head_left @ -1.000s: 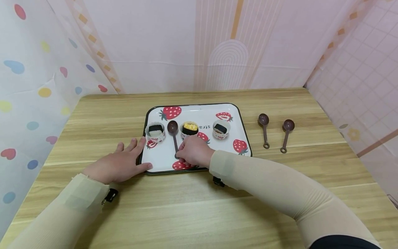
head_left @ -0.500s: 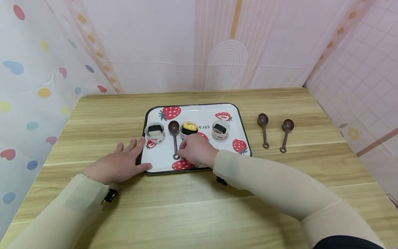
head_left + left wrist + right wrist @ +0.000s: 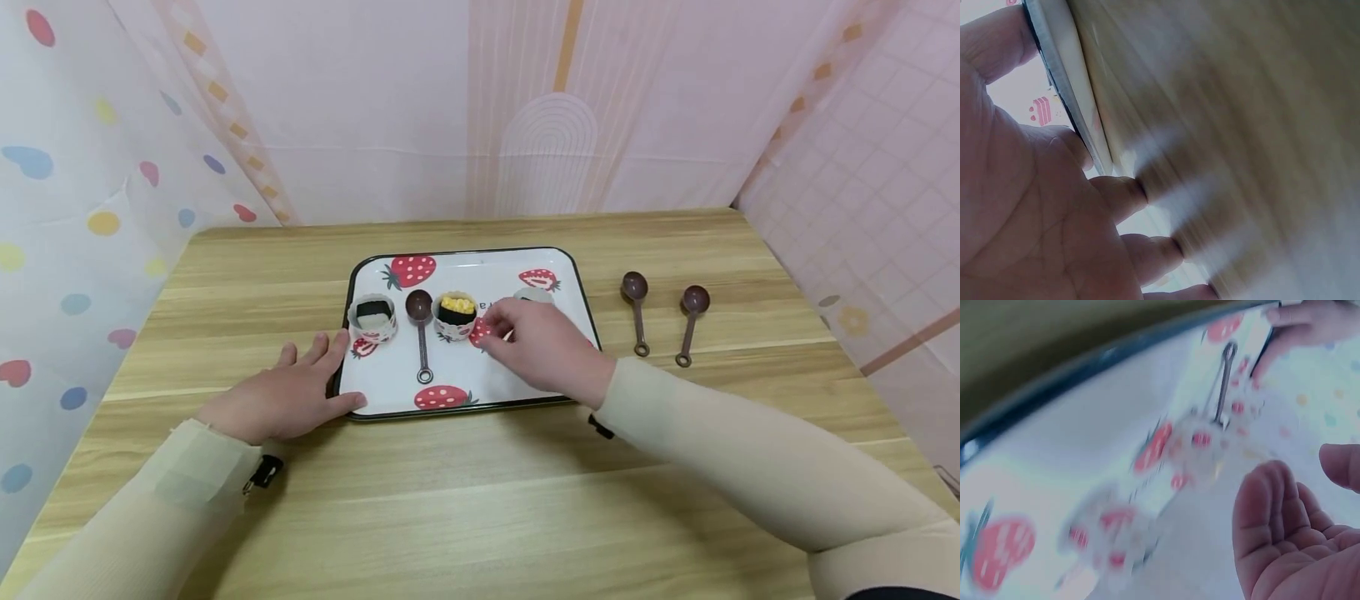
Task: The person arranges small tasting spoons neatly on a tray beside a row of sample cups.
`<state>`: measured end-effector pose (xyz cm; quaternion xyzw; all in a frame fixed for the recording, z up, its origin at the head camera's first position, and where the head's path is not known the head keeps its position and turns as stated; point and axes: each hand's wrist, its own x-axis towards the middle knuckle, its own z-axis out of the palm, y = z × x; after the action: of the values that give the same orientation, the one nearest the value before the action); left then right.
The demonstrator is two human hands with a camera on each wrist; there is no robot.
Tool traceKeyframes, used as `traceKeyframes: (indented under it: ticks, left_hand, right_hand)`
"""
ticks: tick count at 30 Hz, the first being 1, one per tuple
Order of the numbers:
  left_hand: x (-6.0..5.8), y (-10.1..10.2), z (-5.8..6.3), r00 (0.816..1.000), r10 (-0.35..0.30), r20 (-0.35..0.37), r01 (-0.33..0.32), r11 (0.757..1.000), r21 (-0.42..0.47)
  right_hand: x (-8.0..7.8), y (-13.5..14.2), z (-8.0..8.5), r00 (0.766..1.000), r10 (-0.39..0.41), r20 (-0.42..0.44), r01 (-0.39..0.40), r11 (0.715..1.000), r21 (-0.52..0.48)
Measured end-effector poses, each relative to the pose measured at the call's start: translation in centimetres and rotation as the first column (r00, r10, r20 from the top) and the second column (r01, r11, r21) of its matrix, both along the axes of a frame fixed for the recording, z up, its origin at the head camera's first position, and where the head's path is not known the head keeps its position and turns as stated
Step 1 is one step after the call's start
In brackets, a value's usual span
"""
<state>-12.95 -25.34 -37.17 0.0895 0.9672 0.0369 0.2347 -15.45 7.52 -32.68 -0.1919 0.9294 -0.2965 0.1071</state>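
My left hand (image 3: 277,404) rests at the near left corner of a white strawberry-print tray (image 3: 480,379). Its thumb lies over the rim and its other fingers are spread on the table outside. A brown measuring spoon (image 3: 422,337) lies on the tray, bowl away from me, between the left paper cup (image 3: 381,333) and the middle paper cup (image 3: 454,330). Above the tray, right of the middle cup, hovers my right hand (image 3: 551,346), its fingers loosely bent with nothing in them. Behind it, the right paper cup (image 3: 534,294) is mostly hidden in the head view.
Two more brown measuring spoons, one nearer (image 3: 637,312) and one farther right (image 3: 692,325), lie on the wooden table (image 3: 420,508) beyond the tray's right edge. The left and middle cups hold sushi-like pieces. Patterned cloth (image 3: 360,108) hangs behind the table.
My right hand has let go of the measuring spoon's handle and moved right, uncovering the middle cup and covering the right one. The spoon shifted slightly right earlier. My left hand stays put.
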Motion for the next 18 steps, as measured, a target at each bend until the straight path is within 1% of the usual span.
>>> traceKeyframes:
  ticks: [2,8,11,18]
  left_hand:
    - [0.0,0.0,0.0,1.000,0.002,0.001,-0.002,1.000,0.002]
    - [0.0,-0.1,-0.1,1.000,0.005,0.006,-0.005,1.000,0.004]
    - [0.0,-0.1,-0.1,1.000,0.003,0.004,-0.003,1.000,0.002]
    - [-0.1,-0.1,0.0,1.000,-0.001,0.007,0.001,1.000,-0.001]
  right_hand:
    - [-0.1,1.4,0.4,0.999,-0.003,-0.046,0.004,1.000,0.015]
    - [-0.6,5.5,0.7,0.992,-0.042,-0.123,0.051,0.996,0.069]
    - [-1.0,7.3,0.4,0.987,-0.068,-0.148,0.084,0.991,0.104]
    - [-2.6,10.5,-0.8,0.980,-0.084,-0.181,0.118,0.977,0.180]
